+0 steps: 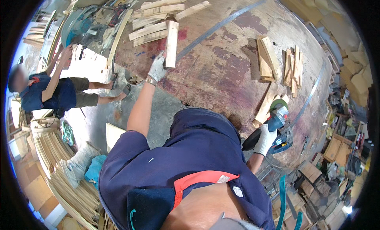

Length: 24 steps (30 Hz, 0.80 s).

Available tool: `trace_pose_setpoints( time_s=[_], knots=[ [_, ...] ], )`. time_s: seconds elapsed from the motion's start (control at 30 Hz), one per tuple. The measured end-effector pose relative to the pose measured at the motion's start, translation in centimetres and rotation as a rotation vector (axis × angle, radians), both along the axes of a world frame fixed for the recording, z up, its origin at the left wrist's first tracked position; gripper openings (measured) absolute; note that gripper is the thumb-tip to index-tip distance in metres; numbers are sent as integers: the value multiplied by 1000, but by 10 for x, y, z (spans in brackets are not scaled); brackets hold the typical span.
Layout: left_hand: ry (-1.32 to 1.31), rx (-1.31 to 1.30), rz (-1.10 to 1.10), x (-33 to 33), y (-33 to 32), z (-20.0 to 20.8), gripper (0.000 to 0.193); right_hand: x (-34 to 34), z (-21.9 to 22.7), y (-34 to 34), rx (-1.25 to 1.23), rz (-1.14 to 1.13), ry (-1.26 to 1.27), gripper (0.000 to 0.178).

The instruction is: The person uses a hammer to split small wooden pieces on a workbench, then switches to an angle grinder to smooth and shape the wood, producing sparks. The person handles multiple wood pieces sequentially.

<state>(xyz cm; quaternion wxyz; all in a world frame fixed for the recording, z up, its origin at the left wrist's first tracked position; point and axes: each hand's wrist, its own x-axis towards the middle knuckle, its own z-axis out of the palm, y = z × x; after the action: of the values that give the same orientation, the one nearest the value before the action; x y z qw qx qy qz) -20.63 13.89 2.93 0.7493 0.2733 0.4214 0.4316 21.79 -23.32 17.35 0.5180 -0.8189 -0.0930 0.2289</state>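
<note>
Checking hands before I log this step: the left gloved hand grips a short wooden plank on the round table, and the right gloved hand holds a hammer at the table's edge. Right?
Not quite. The right hand holds a blue angle grinder with a green disc, not a hammer, as the head view shows. The rest stands: the left hand grips the short wooden plank on the round table.

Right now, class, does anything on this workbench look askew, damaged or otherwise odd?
The table top is blotched with dark red stains and worn patches. Wood offcuts lie in loose, crooked heaps: one pile at the far edge, another to the right. The left hand grips a plank; the right hand holds a grinder.
</note>
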Motion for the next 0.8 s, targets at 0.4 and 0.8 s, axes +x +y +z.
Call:
trace_pose_setpoints(
  time_s=[0.4, 0.8],
  knots=[
    [241, 370, -847, 273, -156, 54, 50, 10, 3, -15, -35, -39, 22, 41],
    [1387, 967, -250, 153, 11, 22, 38, 13, -5, -32, -84, -150, 49, 39]
  ],
)
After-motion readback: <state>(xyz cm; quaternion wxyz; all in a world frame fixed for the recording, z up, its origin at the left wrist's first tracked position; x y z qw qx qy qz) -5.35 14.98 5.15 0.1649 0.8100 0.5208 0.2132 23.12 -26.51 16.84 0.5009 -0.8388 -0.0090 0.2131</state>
